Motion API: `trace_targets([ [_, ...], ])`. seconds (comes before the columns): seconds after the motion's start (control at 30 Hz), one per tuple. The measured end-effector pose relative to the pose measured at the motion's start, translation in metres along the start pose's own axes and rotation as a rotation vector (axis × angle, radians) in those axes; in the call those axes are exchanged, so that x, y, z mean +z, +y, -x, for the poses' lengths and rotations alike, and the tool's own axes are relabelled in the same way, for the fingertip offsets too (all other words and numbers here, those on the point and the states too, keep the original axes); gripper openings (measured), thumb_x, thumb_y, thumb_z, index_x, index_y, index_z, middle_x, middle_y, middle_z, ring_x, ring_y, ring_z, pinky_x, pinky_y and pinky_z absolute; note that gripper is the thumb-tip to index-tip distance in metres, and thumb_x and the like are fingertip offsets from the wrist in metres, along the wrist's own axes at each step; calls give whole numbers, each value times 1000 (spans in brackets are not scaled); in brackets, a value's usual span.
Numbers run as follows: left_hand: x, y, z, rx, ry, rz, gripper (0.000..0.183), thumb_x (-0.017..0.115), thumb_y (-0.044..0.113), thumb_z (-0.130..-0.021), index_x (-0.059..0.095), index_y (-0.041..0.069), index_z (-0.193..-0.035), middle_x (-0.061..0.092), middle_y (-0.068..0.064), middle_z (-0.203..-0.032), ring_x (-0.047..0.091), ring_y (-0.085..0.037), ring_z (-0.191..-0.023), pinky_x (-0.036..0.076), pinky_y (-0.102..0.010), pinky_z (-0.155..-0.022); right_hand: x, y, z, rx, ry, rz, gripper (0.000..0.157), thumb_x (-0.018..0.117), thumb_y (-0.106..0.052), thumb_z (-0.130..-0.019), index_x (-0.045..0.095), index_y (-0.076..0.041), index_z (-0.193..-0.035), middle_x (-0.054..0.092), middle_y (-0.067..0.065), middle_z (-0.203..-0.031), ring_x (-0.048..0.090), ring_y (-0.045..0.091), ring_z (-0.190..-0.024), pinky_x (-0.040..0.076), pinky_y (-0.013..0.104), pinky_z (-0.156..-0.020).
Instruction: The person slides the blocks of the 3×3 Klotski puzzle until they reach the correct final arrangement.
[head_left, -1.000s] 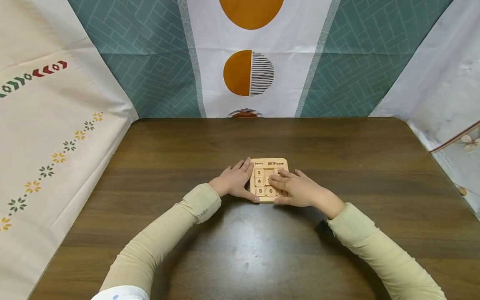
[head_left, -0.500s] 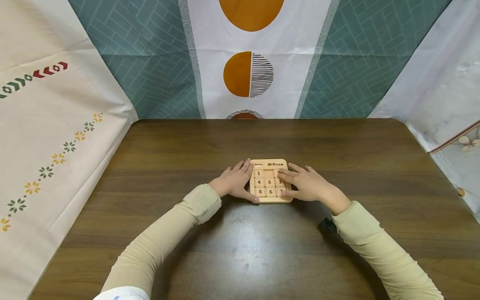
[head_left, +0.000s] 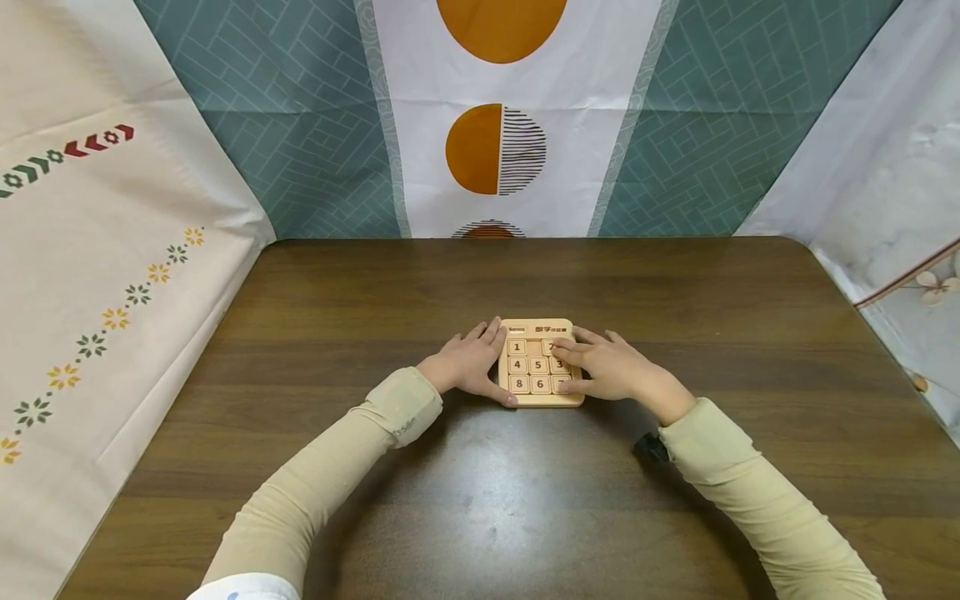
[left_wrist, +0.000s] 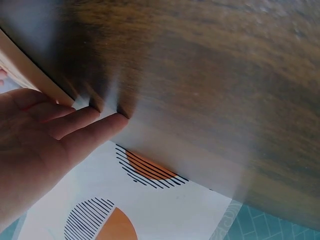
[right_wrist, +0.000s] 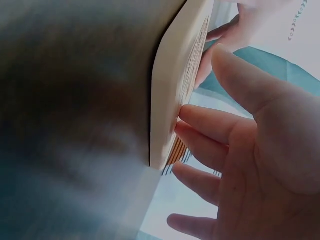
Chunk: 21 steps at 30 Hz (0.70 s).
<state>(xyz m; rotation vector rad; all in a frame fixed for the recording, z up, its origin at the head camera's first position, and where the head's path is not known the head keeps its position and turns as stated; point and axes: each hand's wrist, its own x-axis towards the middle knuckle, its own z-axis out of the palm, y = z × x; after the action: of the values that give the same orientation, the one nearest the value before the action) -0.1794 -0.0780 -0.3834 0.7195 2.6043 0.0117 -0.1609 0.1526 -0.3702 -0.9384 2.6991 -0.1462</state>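
A wooden sliding number puzzle [head_left: 542, 401] lies flat on the table, its numbered tiles set in a pale frame. My left hand [head_left: 472, 361] rests along its left edge, fingers spread, thumb at the near left corner. In the left wrist view, the fingers of the left hand [left_wrist: 55, 127] stretch out beside the frame. My right hand [head_left: 611, 367] reaches over the right side, fingertips on the tile marked 2 [head_left: 549, 347]. A gap [head_left: 533, 347] shows left of that tile. From the right wrist, two fingertips of the right hand [right_wrist: 235, 145] touch the board's face; the thumb is raised.
The brown wooden table [head_left: 480, 500] extends around the puzzle on all sides. A patterned cloth [head_left: 487, 125] hangs behind its far edge. Pale cloths hang at the left [head_left: 112, 275] and right [head_left: 900, 183].
My right hand first lifted back to the right from the middle tiles, then moved slightly left. The tile marked 2 has slid partway left into the gap. The left hand stays still.
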Motion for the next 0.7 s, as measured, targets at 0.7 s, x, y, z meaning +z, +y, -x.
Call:
trace_targets([
  [0.7,-2,0,1,-4,-9,-2,119,58,73,-67,3,3,-146,-4,-12,-151,7,-29,-137,21,-52,-103,-2,-13,-5,-34,-8,26,69,55,-49,-86,38,-9,-140,34,6,-144,22,32,-134,18,61,-99],
])
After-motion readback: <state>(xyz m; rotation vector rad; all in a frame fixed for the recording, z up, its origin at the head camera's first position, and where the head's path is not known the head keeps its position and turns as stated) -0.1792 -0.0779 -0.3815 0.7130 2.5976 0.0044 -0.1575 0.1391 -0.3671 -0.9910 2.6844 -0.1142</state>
